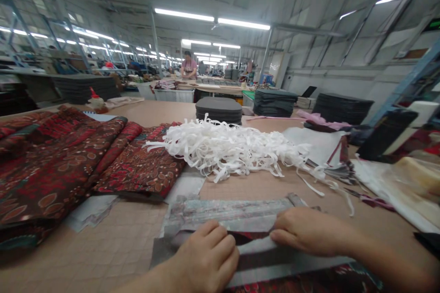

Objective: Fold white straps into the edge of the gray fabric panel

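Note:
My left hand [206, 258] is closed on the near edge of a piece of fabric [261, 261], fingers curled over it. My right hand [305, 231] pinches the same edge farther right. Between the two hands a pale grey strip of the fabric is folded up, with dark red patterned cloth showing just behind it. Greyish layered strips [227, 210] lie flat right behind my hands. Red and brown printed cloth [309, 281] shows at the bottom, nearest to me.
A tangled heap of white tape [233, 146] lies mid-table. Folded red-brown printed fabric [62, 160] covers the left. Stacks of dark pads [218, 110] stand behind. Scissors [373, 200] lie at the right, a red-capped bottle [98, 102] at the back left. A person [188, 66] stands at a far table.

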Motion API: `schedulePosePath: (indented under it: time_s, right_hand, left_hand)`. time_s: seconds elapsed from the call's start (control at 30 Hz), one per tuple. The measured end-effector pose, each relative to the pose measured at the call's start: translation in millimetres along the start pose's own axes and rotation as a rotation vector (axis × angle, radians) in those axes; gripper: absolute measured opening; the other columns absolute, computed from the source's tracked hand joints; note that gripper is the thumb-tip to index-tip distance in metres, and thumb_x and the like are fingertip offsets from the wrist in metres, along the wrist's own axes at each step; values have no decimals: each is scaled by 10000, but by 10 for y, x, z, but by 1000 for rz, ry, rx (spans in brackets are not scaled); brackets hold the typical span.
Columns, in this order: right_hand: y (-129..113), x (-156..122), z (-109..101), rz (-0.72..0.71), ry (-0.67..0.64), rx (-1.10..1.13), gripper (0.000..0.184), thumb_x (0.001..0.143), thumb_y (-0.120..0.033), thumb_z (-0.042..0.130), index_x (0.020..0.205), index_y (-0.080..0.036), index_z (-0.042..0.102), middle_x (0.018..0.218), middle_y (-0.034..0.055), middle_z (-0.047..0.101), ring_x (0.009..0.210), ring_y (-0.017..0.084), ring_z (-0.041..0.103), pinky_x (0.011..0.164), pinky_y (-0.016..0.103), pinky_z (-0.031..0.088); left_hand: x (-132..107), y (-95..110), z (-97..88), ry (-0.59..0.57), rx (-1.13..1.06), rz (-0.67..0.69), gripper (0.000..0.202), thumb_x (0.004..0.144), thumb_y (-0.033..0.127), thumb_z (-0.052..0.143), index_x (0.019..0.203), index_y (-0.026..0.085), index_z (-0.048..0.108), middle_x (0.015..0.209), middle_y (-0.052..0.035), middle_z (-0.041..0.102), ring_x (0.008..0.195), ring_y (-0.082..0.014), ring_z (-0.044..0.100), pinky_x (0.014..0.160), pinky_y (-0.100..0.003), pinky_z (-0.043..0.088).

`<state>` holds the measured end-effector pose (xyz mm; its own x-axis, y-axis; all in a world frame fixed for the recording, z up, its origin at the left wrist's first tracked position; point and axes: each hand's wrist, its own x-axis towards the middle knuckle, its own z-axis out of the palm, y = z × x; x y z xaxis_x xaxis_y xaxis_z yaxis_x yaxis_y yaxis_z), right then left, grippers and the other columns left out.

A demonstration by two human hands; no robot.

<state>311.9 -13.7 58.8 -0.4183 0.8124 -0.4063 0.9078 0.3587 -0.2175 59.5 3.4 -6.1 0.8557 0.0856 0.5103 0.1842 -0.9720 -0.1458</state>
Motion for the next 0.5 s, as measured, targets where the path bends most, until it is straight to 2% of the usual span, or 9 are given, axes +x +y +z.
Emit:
schedulePosePath:
  time_s: [0.07,0.13,0.2,0.27,0.37,0.43,0.5]
  right_hand:
    - [-108,81,-17,-120,-62,67,476,921,-387,296,859,-141,699,794,113,691,708,226,626,656,324,447]
    - [-122,139,-1,-183,-98,170,459,928,-407,293,1043,-166,665,965,106,685,854,231,626,771,334,454]
    - [-56,188,33,-165,-91,264,467,915,-455,331,1258,-206,527,1212,92,585,1068,244,550,923,354,394]
    - [13,240,53,-98,-67,317,532,894,-503,360,1345,-226,417,1337,79,474,1176,255,466,994,370,335]
    - [-65,329,14,-92,-66,351,489,902,-494,337,1259,-214,518,1184,90,597,1039,246,563,915,367,415]
    - [-267,420,-36,-222,-90,413,419,923,-411,315,1150,-202,599,1036,71,660,924,212,605,849,330,453]
    - [-518,569,-71,-396,-137,492,360,915,-286,334,1095,-195,633,1044,48,657,956,187,591,876,297,433]
  left_hand:
    - [-9,18,-1,-18,18,9,271,902,103,325,859,87,592,681,-53,549,611,-183,488,539,-322,432]
    - [-26,39,0,-28,35,29,232,888,111,371,823,101,594,653,-33,535,573,-170,479,500,-305,418]
    - [-42,60,-5,-13,51,73,197,881,127,413,805,126,595,645,-7,524,537,-151,463,466,-287,401]
    - [-50,70,-17,28,80,111,177,885,145,438,813,154,600,665,12,529,511,-133,450,433,-271,381]
    - [-41,74,-51,-4,103,95,182,905,188,432,862,183,609,729,20,561,513,-124,454,407,-263,362]
    - [-29,81,-73,-50,94,77,195,916,192,415,897,196,609,766,24,587,543,-129,474,422,-266,378]
    - [-31,96,-81,-67,75,69,205,926,188,403,913,195,608,772,32,608,557,-128,489,442,-271,399]
